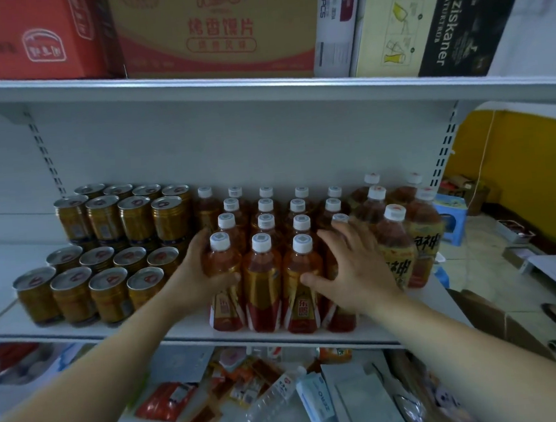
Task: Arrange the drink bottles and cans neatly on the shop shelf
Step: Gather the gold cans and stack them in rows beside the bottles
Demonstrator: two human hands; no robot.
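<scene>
1. Small tea bottles [263, 272] — mid shelf [79, 328], rowed between cans [107, 257] and large bottles [402, 237].
2. I see left hand [204, 270] gripping front-left bottle [226, 309]; right hand [354, 271] spread flat against the block's right side.
3. Nearly done, I judge — front row wants squaring.

A shop — white metal shelf [280, 339] stocked with bottles [263, 278], cans [110, 290].

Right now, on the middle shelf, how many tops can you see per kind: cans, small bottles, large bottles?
Gold cans: 16
Small bottles: 16
Large bottles: 5
Total: 37
One more small cap seems hidden behind the right hand.
</scene>
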